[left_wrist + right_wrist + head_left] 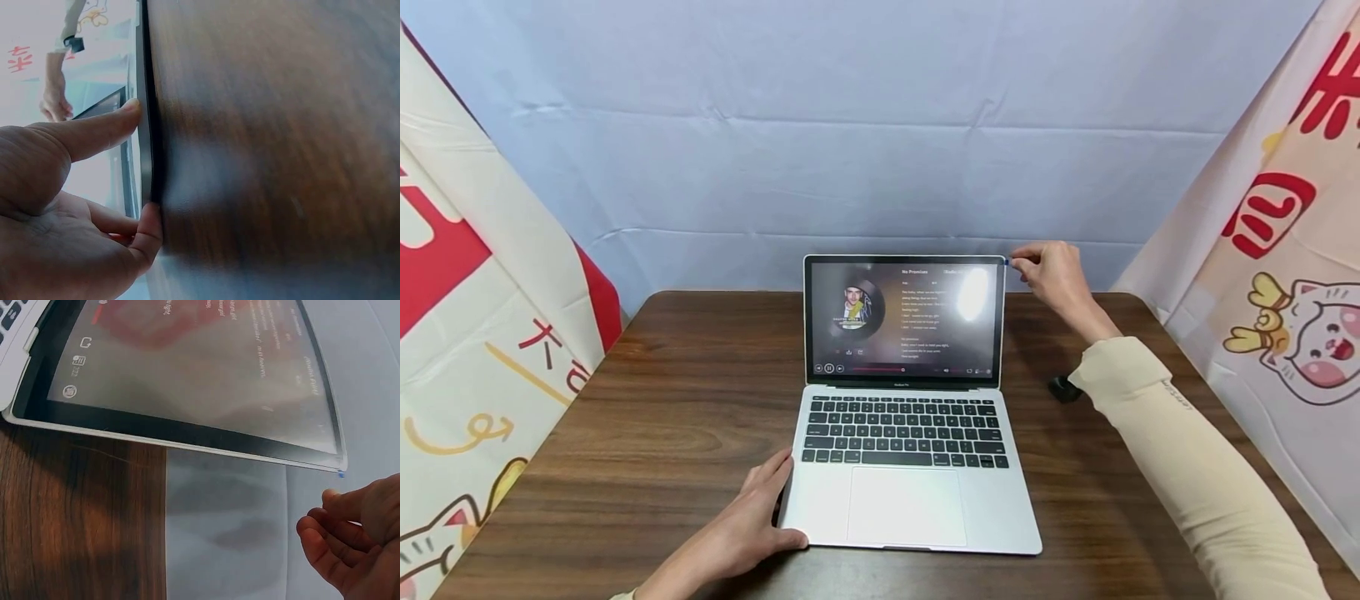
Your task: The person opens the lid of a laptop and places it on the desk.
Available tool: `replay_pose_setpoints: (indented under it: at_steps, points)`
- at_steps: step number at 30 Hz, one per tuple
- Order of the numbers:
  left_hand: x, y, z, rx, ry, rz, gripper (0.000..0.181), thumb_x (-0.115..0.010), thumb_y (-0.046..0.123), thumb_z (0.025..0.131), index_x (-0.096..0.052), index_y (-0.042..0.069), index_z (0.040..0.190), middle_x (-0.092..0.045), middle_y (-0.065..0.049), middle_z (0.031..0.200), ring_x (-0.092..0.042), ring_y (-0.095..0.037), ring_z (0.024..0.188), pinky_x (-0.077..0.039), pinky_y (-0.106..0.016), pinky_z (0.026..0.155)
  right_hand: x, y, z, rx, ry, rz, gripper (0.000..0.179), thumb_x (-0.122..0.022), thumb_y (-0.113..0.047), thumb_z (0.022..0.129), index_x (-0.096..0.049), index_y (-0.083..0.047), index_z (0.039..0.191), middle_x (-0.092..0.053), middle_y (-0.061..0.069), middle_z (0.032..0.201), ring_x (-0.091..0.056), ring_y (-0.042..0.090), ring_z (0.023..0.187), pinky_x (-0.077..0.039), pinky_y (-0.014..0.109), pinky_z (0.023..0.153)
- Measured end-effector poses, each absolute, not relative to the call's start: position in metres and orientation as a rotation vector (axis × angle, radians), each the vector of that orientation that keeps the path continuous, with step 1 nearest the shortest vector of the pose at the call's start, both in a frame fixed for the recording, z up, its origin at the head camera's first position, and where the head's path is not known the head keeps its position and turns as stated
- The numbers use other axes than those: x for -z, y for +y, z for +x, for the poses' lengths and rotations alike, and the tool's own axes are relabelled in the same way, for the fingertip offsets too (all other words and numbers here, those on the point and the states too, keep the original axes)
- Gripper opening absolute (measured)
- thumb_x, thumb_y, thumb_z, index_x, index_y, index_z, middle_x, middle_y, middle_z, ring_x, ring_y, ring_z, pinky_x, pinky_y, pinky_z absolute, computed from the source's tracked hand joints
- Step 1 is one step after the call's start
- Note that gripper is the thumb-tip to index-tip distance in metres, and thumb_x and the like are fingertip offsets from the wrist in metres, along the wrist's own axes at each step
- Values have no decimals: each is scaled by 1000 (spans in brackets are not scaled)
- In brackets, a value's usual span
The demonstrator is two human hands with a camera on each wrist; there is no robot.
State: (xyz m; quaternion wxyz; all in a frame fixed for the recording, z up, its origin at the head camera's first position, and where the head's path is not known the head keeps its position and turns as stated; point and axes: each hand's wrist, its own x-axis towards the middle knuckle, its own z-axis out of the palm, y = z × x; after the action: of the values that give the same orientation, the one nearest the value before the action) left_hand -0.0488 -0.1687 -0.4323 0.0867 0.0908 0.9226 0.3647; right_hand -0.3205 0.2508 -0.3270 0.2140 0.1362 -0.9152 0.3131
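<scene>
An open laptop (pixel 909 508) with a silver body and black keys sits on the wooden table, its screen (pixel 917 321) showing a music player with lyrics. My left hand (pixel 748 517) holds the front left corner, thumb against the front edge and fingers along the left side. In the left wrist view, the thumb and a finger (pixel 150 234) touch the thin edge. My right hand (pixel 1052 271) is beside the screen's upper right corner, fingers loosely bent. A tiny blue tab (pixel 342 475) sticks out at that corner, with a small gap to the fingertips in the right wrist view.
A small black object (pixel 1063 388) lies right of the laptop, beside the right sleeve (pixel 1180 450). Behind the table (pixel 700 400) hangs a pale blue cloth (pixel 850 150). Printed cloths (pixel 1300 275) with cartoon cats hang at both sides.
</scene>
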Motion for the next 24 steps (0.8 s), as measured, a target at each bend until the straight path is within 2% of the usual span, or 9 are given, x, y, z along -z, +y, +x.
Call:
replay_pose_setpoints:
  at_steps: [4,11,14,18,24]
  points:
    - [432,-170,-49,-1076,2758,279,103,-96,12,67,-41,-13,150,-36,-24,160,-34,-40,144,-33,-59,113,329,255,-318,-861,-2537,387,18,-69,-4,98,-78,7,109,-75,22,84,-70,31,71,-42,19,52]
    - [433,-169,-49,-1075,2764,280,104,-96,12,65,-42,-13,150,-36,-24,160,-35,-41,144,-34,-59,113,328,256,-316,-830,-2527,394,17,-71,-7,97,-79,5,107,-75,20,81,-61,8,61,-40,19,53]
    - [432,-168,-49,-1068,2766,273,104,-96,13,66,-42,-13,150,-36,-24,159,-35,-41,144,-34,-59,113,327,257,-314,-816,-2536,399,18,-71,-8,98,-78,5,108,-75,20,83,-65,15,64,-40,21,54]
    - [428,-169,-50,-1051,2771,278,103,-96,15,66,-43,-12,150,-37,-24,159,-35,-41,144,-34,-58,113,327,259,-312,-798,-2545,406,20,-69,-9,99,-78,5,110,-76,23,96,-70,31,74,-42,26,58]
    - [419,-174,-56,-983,2782,245,93,-91,21,78,-42,-11,150,-38,-25,159,-36,-41,144,-35,-59,113,328,262,-312,-782,-2569,399,23,-67,-12,101,-76,4,115,-74,25,108,-66,33,70,-43,34,60]
